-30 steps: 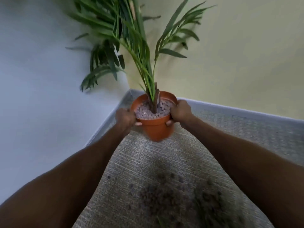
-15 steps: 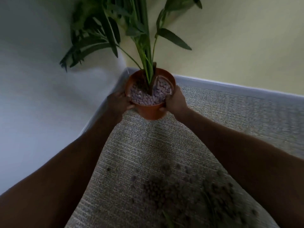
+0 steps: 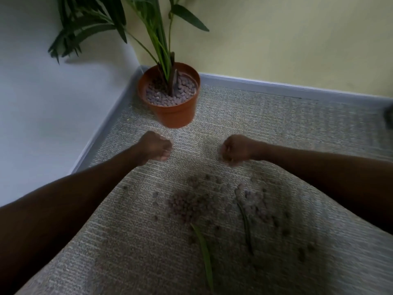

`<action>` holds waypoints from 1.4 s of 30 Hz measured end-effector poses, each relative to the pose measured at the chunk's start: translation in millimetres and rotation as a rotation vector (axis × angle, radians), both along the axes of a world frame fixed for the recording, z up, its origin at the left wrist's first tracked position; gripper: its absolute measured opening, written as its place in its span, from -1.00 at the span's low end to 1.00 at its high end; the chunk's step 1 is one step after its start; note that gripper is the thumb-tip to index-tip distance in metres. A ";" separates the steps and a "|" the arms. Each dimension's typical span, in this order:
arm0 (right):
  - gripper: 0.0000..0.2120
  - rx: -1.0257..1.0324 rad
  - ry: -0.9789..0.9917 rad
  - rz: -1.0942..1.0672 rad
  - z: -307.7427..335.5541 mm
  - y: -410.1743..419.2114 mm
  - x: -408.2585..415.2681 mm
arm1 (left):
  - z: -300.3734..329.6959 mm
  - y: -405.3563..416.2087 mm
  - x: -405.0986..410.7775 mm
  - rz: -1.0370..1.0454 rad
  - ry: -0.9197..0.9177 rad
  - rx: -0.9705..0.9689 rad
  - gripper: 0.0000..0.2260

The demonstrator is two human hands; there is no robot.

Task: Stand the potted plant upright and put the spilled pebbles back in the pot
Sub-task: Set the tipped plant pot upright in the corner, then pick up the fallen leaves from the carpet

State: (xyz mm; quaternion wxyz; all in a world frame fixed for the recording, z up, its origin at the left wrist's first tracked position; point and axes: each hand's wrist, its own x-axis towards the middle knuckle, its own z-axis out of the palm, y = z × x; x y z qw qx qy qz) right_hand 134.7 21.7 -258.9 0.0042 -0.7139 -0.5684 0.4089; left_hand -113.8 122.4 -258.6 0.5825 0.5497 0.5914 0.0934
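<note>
An orange plastic pot (image 3: 172, 113) stands upright in the corner of the carpet, with grey-purple pebbles inside and a green palm plant (image 3: 157, 33) rising from it. Spilled pebbles (image 3: 191, 204) lie in a loose heap on the carpet nearer to me, with more (image 3: 255, 199) scattered to the right. My left hand (image 3: 155, 148) hovers in front of the pot, fingers curled shut, nothing visible in it. My right hand (image 3: 237, 149) is level with it to the right, also curled in a fist, just above the far edge of the spill.
A grey carpet (image 3: 276, 116) meets a grey skirting board (image 3: 265, 86) under a white wall on the left and a yellow wall behind. Two fallen green leaves (image 3: 205, 252) (image 3: 245, 226) lie among the pebbles. A dark object (image 3: 389, 114) shows at the right edge.
Both hands have let go of the pot and pulled back toward me. The pot now stands on the carpet in the corner by itself.
</note>
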 end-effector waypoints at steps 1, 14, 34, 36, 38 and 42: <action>-0.80 -0.023 -0.058 0.072 -3.9 -17.1 6.0 | -1.6 -8.7 0.7 -0.079 0.061 0.009 -0.92; -0.48 0.016 -0.346 0.307 -38.1 -107.9 -14.7 | -23.5 -128.0 35.6 -1.547 0.497 0.579 -0.76; -0.64 0.052 -0.148 0.159 -2.1 -69.3 -11.3 | -11.4 -93.4 31.8 -1.417 0.413 0.373 -0.87; -0.76 0.079 -0.128 0.076 3.7 -57.0 -6.5 | 3.4 -68.8 22.1 -1.268 0.304 0.303 -0.88; -0.85 0.139 -0.101 -0.036 13.0 -42.4 -1.8 | 19.1 -42.8 8.5 -1.049 0.206 0.220 -0.91; -0.86 0.292 0.061 -0.344 32.3 -13.2 7.5 | 36.2 -2.9 -19.6 -0.455 0.029 0.101 -0.88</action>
